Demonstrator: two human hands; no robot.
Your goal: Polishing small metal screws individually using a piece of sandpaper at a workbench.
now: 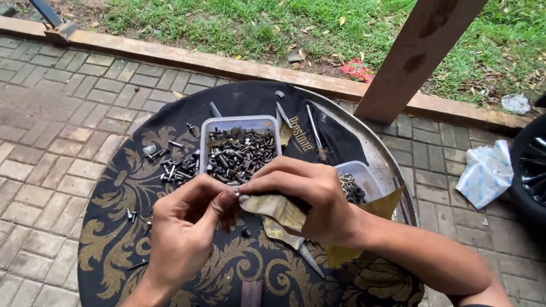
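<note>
Two hands: left hand and right hand pinch a crumpled tan paper scrap.
Tub: clear plastic tub, dark metal screws.
Surface: round black-gold patterned tray, brick paving.

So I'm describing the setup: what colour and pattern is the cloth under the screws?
The cloth is black with gold ornamental scrollwork, clearest in the head view.
</note>
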